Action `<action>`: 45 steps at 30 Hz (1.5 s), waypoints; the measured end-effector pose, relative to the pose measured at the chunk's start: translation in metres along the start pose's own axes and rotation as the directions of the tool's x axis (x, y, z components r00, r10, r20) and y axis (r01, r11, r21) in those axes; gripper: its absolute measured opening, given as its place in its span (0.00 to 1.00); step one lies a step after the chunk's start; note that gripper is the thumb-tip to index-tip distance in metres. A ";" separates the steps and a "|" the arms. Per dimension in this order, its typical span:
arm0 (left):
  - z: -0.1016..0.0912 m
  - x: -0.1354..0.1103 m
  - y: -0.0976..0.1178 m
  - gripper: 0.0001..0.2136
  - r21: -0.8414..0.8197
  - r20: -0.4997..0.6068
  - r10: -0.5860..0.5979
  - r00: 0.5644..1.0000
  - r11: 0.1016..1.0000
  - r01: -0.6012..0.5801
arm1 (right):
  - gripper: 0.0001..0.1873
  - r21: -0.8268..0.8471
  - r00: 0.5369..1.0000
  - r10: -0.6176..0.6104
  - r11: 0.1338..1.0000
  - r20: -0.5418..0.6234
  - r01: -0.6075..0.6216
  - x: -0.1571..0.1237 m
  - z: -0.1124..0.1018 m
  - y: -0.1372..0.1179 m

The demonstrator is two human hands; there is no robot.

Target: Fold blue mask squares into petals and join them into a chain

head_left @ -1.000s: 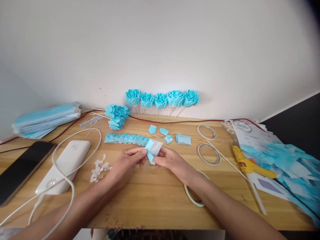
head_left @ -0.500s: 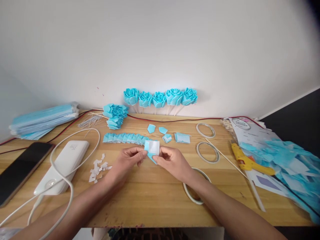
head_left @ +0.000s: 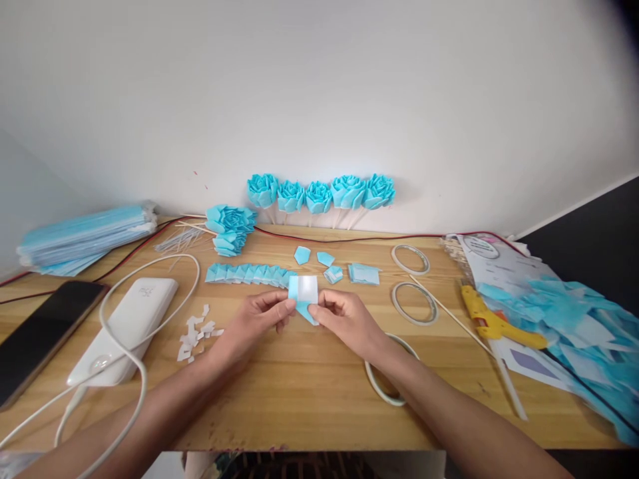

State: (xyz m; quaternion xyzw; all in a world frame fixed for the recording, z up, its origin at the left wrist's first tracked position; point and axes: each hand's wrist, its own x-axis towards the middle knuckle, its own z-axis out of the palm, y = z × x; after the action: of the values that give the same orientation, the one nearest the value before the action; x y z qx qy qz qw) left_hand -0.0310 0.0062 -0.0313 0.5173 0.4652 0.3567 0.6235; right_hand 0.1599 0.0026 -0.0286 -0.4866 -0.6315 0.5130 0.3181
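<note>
One folded piece (head_left: 306, 290) of blue and white sheet is held over the wooden worktop (head_left: 289, 399), between the person's two hands. The left hand (head_left: 262, 313) has its grip pinched on the piece's left edge; the right hand (head_left: 349, 320) has a narrow grip on its lower right corner, thumb in front. Behind the piece and to its left runs a row of folded blue petals (head_left: 244, 273); behind and to its right lie small loose blue folds (head_left: 325, 259) and a flat blue stack (head_left: 364, 274). White paper scraps (head_left: 192, 339) are scattered to its left.

The worktop shows pale, lengthwise grain, with dark specks on the front edge, to the left of the piece. Well behind the piece, a red and black cable (head_left: 399, 237) crosses the worktop, and five blue flowers (head_left: 318, 197) on sticks stand before a white wall (head_left: 319, 86), which bears tiny reddish marks. Far to the piece's right are a yellow glue gun (head_left: 492, 322), a blue heap (head_left: 589, 346) and a dark panel (head_left: 594, 243); far to its left, a white power bank (head_left: 132, 326) and a black phone (head_left: 44, 339).
</note>
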 end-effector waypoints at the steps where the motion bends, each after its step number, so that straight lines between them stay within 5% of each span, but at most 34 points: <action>1: 0.000 0.000 0.000 0.16 0.011 -0.003 -0.007 1.000 1.000 0.007 | 0.14 0.000 1.000 -0.001 1.000 0.000 0.001 0.000 0.000 0.001; 6: 0.000 -0.001 -0.001 0.18 0.041 0.006 0.021 1.000 0.999 -0.021 | 0.12 0.016 0.997 -0.015 1.000 0.077 0.014 0.001 -0.006 -0.001; 13: 0.006 -0.004 0.001 0.14 0.161 0.169 0.007 0.986 0.986 -0.034 | 0.11 0.110 0.994 0.011 0.994 0.105 -0.023 0.001 -0.010 -0.010; 26: 0.000 -0.002 -0.005 0.19 0.156 0.142 -0.019 0.990 0.988 -0.004 | 0.05 -0.029 0.990 -0.111 0.994 -0.085 0.109 0.000 -0.004 -0.007; 29: 0.000 -0.001 -0.005 0.19 0.143 0.088 -0.037 0.995 0.989 0.024 | 0.03 -0.219 0.942 -0.321 0.930 -0.099 0.294 0.000 -0.004 -0.006; 34: 0.000 -0.001 -0.002 0.18 0.084 0.051 -0.061 0.997 0.995 0.057 | 0.15 -0.469 0.778 -0.628 0.684 0.014 0.559 0.002 -0.006 0.001; 45: 0.000 -0.002 0.002 0.17 0.088 0.029 -0.046 0.999 0.995 0.044 | 0.17 -0.492 0.770 -0.637 0.659 0.036 0.569 0.003 -0.005 0.005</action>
State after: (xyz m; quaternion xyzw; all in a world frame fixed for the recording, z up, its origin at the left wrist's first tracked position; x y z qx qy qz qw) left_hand -0.0312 0.0046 -0.0288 0.5391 0.4821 0.3137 0.6153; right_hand 0.1652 0.0067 -0.0319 -0.3461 -0.8386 0.1714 0.3841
